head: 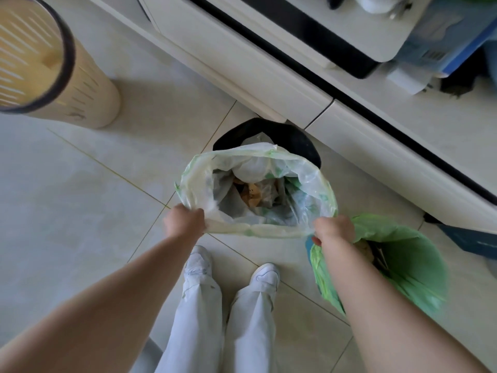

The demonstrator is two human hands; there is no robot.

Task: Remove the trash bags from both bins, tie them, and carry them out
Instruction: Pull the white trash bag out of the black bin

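A translucent white trash bag (pixel 193 181) with green print hangs open in the middle of the view, with paper and wrappers inside. My left hand (pixel 184 220) grips its near-left rim. My right hand (pixel 333 228) grips its near-right rim. Behind the bag, a black bin (pixel 304 141) stands on the floor, and the bag's far side still overlaps it. At the right, a second bin lined with a green trash bag (pixel 411 267) stands open beside my right forearm.
A tall beige slotted basket (pixel 88 95) stands at the upper left. A white cabinet (pixel 242 65) runs diagonally behind the bins, with a blue crate (pixel 441 41) on top at the right. My white shoes (pixel 265 275) stand on the tiled floor below the bag.
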